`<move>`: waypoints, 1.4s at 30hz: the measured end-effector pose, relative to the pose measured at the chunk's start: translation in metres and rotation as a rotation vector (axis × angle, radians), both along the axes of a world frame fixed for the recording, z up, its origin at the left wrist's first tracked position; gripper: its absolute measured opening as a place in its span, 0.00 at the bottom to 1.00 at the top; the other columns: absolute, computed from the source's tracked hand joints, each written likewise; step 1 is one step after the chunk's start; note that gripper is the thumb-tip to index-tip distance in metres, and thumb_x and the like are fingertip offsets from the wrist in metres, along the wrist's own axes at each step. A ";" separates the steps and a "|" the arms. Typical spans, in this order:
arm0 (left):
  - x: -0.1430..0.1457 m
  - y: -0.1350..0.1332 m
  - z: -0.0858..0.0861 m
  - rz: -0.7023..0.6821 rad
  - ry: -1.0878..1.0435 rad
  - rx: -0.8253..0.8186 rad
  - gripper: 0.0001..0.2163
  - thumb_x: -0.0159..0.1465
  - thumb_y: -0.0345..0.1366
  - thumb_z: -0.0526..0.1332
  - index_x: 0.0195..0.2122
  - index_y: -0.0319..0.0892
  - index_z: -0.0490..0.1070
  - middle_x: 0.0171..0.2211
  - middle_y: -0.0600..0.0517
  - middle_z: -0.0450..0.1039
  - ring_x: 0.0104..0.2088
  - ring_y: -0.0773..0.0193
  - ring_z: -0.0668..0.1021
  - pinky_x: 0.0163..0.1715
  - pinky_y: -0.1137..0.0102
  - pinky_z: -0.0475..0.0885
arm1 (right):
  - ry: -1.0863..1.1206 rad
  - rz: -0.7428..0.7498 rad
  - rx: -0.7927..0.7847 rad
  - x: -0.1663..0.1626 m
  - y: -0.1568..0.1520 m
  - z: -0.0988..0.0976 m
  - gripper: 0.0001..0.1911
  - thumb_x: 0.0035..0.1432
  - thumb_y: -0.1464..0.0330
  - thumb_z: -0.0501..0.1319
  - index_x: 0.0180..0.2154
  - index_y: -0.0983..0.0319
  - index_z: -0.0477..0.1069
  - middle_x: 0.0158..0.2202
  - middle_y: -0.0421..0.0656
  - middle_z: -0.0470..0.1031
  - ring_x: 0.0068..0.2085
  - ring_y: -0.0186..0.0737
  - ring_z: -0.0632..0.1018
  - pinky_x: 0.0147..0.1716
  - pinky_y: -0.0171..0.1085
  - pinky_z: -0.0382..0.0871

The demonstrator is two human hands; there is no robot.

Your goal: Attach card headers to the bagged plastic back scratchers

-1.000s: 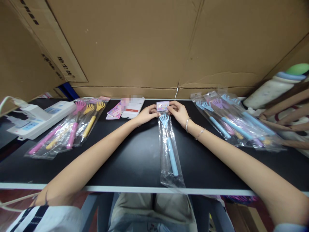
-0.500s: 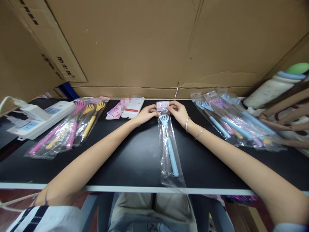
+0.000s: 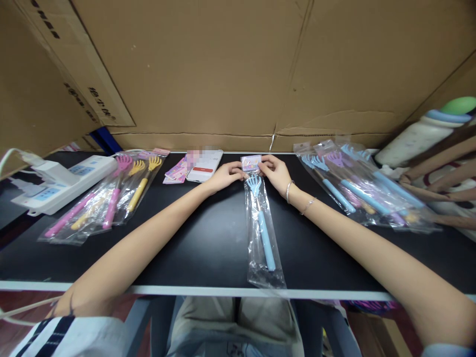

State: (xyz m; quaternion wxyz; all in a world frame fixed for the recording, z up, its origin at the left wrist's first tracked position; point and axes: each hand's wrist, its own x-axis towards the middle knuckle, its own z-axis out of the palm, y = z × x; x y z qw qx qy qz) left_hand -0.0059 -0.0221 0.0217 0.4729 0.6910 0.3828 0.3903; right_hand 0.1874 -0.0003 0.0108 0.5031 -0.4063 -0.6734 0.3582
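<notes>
A blue claw-headed back scratcher (image 3: 265, 238) lies in a clear plastic bag (image 3: 255, 270) at the middle of the table, claw end away from me. A small pink and purple printed card (image 3: 252, 161) sits at the bag's far end. My left hand (image 3: 226, 177) is closed, thumb and fingers pinching at the card's lower left corner and bag top. Pinched on the card's right edge is my right hand (image 3: 277, 174), with bracelets on its wrist. The fingertips partly cover the card's edges.
Bagged pink and yellow back scratchers (image 3: 111, 208) lie left, beside a white power strip (image 3: 67, 183). Loose printed cards (image 3: 176, 172) touch a phone (image 3: 204, 166). More bagged scratchers (image 3: 364, 193) lie right, near a bottle (image 3: 420, 136). Cardboard (image 3: 208, 74) walls the back.
The card and the bagged back scratcher have shifted very slightly to the right. Both hands keep nearly the same place and grip.
</notes>
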 end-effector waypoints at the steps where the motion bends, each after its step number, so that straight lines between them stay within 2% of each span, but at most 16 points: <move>1: 0.000 0.000 0.000 -0.006 0.000 0.002 0.14 0.54 0.31 0.62 0.43 0.34 0.72 0.31 0.50 0.77 0.33 0.67 0.75 0.44 0.69 0.68 | -0.001 -0.002 0.001 0.000 0.000 0.000 0.13 0.49 0.61 0.62 0.35 0.61 0.67 0.21 0.35 0.69 0.25 0.34 0.73 0.31 0.37 0.68; 8: -0.001 0.002 -0.002 -0.018 -0.017 0.033 0.13 0.55 0.33 0.61 0.41 0.35 0.72 0.30 0.51 0.76 0.33 0.67 0.75 0.43 0.69 0.68 | -0.008 0.011 0.010 0.001 0.000 0.000 0.15 0.49 0.58 0.63 0.35 0.60 0.66 0.21 0.35 0.68 0.25 0.33 0.72 0.31 0.37 0.67; 14: 0.001 0.003 -0.003 0.042 -0.015 0.097 0.13 0.59 0.40 0.58 0.39 0.36 0.71 0.29 0.51 0.75 0.32 0.66 0.75 0.41 0.69 0.68 | 0.012 0.043 -0.010 -0.001 0.000 -0.001 0.14 0.49 0.59 0.63 0.33 0.61 0.66 0.21 0.35 0.69 0.25 0.33 0.72 0.31 0.36 0.67; 24: 0.002 0.005 -0.008 0.139 0.019 0.080 0.11 0.62 0.39 0.57 0.41 0.37 0.67 0.26 0.53 0.74 0.31 0.66 0.77 0.40 0.70 0.69 | -0.085 0.034 -0.025 -0.004 -0.006 0.003 0.10 0.53 0.62 0.61 0.31 0.59 0.62 0.21 0.35 0.70 0.27 0.35 0.74 0.35 0.37 0.69; 26: 0.002 0.003 -0.008 0.172 0.083 0.115 0.11 0.62 0.40 0.56 0.41 0.38 0.67 0.26 0.53 0.75 0.31 0.66 0.77 0.41 0.71 0.69 | -0.159 0.008 -0.002 -0.004 -0.007 0.004 0.07 0.55 0.64 0.59 0.32 0.59 0.62 0.22 0.36 0.71 0.28 0.36 0.75 0.37 0.37 0.68; 29: 0.003 -0.004 -0.005 0.284 0.289 0.201 0.11 0.63 0.41 0.55 0.41 0.40 0.68 0.28 0.52 0.78 0.33 0.64 0.78 0.38 0.71 0.67 | -0.312 -0.041 0.032 -0.004 -0.008 0.004 0.03 0.57 0.66 0.56 0.33 0.60 0.63 0.24 0.37 0.74 0.31 0.36 0.76 0.39 0.37 0.67; 33: 0.005 -0.013 0.002 0.453 0.571 0.262 0.11 0.63 0.45 0.54 0.40 0.45 0.70 0.32 0.54 0.79 0.35 0.62 0.77 0.33 0.71 0.63 | -0.542 -0.131 0.075 -0.002 -0.010 0.006 0.05 0.57 0.66 0.56 0.33 0.60 0.67 0.29 0.39 0.76 0.35 0.38 0.75 0.42 0.38 0.64; 38: 0.008 -0.019 0.006 0.483 0.747 0.292 0.15 0.64 0.48 0.51 0.36 0.45 0.72 0.32 0.52 0.78 0.34 0.59 0.76 0.29 0.71 0.60 | -0.746 -0.225 0.096 -0.005 -0.017 0.013 0.09 0.60 0.64 0.54 0.33 0.60 0.70 0.30 0.41 0.76 0.39 0.42 0.72 0.40 0.38 0.61; 42: 0.009 -0.022 0.008 0.474 0.886 0.334 0.20 0.66 0.50 0.48 0.35 0.42 0.74 0.32 0.46 0.77 0.34 0.56 0.77 0.30 0.70 0.61 | -0.941 -0.213 0.123 -0.006 -0.022 0.019 0.12 0.62 0.63 0.52 0.34 0.60 0.70 0.29 0.44 0.75 0.39 0.45 0.71 0.37 0.38 0.58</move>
